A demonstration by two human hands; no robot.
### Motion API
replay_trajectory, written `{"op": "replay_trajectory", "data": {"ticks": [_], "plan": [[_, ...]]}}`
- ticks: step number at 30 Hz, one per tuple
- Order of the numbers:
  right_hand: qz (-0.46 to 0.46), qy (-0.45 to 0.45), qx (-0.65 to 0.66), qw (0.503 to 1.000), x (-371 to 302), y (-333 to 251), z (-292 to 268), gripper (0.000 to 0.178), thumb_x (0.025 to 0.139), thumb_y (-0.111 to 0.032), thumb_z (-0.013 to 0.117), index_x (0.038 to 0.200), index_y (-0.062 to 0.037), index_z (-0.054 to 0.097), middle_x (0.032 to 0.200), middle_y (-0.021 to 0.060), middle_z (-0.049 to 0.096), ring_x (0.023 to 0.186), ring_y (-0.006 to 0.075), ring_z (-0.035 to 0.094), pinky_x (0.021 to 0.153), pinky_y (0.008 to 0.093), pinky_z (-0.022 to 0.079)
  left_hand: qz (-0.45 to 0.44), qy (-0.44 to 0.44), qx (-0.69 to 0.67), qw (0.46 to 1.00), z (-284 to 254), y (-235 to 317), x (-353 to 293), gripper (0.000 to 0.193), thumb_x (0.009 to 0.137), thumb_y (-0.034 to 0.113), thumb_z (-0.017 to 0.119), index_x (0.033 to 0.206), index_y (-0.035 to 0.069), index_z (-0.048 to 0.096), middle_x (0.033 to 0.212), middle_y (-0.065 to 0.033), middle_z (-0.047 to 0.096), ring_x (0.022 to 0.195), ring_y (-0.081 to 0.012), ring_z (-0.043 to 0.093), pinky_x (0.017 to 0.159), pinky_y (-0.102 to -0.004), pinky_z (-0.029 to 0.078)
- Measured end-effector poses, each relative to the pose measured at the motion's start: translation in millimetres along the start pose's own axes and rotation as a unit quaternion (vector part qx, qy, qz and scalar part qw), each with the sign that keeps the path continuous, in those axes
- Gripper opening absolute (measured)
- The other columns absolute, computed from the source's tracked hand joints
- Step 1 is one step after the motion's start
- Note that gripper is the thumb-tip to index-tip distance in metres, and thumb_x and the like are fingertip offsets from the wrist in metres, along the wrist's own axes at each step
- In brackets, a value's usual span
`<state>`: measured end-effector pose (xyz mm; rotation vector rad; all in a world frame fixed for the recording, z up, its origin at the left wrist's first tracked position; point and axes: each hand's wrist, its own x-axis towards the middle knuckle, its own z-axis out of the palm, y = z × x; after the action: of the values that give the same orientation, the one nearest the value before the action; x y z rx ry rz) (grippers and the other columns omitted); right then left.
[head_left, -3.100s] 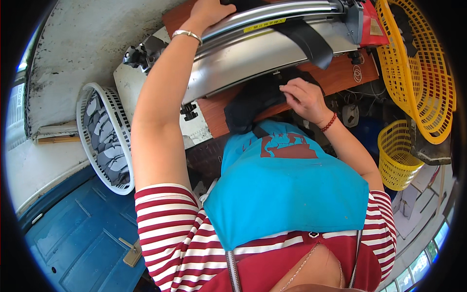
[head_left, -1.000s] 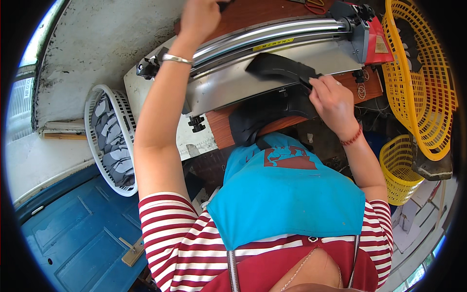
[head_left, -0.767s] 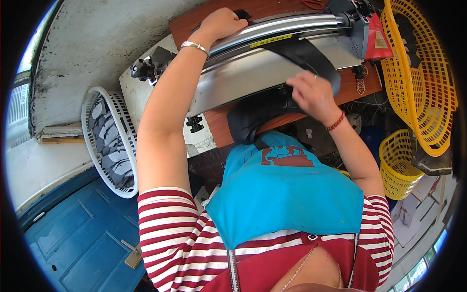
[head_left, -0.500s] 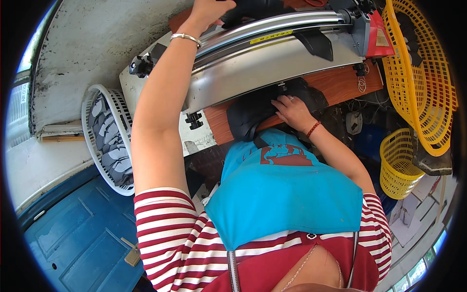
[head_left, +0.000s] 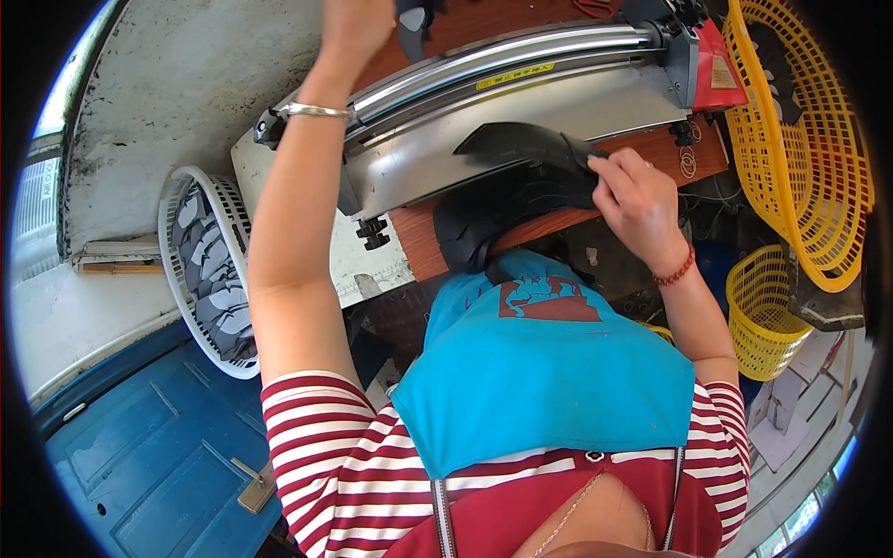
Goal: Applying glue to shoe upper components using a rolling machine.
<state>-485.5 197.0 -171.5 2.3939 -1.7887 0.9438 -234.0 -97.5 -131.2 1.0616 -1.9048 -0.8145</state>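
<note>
My right hand [head_left: 642,200] is raised at the front of a roller machine [head_left: 521,65]. Thumb and fingers pinch the end of a thin, curved black sheet piece [head_left: 530,139], which slants across the machine's metal plate [head_left: 409,158]. Below it a pile of similar black pieces [head_left: 474,219] rests on the brown wooden board, close to my blue apron. My left hand [head_left: 358,33] reaches beyond the roller's left end, partly cut off by the upper edge. Its fingers are blurred and hidden. Nearby lies a grey-and-black piece [head_left: 414,35] behind the roller.
On the left stands a white basket [head_left: 244,279] full of grey and black cut pieces. A large yellow basket [head_left: 791,186] with dark pieces is at the right, and a smaller yellow basket [head_left: 767,316] sits below it. Red-handled scissors [head_left: 593,9] lie behind the machine.
My right hand has risen from the pile, lifting a black piece. My left hand has shifted slightly left. The black piece lying under the roller's right part is gone from there.
</note>
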Motion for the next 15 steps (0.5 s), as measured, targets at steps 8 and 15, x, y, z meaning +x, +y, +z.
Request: {"op": "replay_trajectory", "data": {"ticks": [8,15], "plan": [[-0.038,0.007,0.009,0.999,22.4,17.0,72.0,0.023,0.08,-0.007,0.074,0.104,-0.0093,0.072,0.084,0.0053,0.062,0.068,0.0244,0.065,0.058,0.0367,0.053,-0.04,-0.288,0.299,0.909,49.6,-49.0,-5.5,0.026,0.088,0.02,0.056,0.091,0.009,0.08,0.094,-0.0191,0.075,0.087,-0.0402,0.07,0.084,-0.0486,0.054],[-0.072,-0.113,-0.016,0.991,-49.6,-12.9,176.9,0.026,0.083,-0.011,0.068,0.108,-0.0057,0.071,0.093,0.0084,0.064,0.067,0.0237,0.069,0.057,0.0339,0.056,-0.164,-0.168,0.093,0.968,34.2,-32.6,9.7,0.01,0.091,0.007,0.068,0.087,-0.001,0.069,0.072,-0.007,0.057,0.057,-0.0145,0.055,0.048,-0.033,0.05]]}}
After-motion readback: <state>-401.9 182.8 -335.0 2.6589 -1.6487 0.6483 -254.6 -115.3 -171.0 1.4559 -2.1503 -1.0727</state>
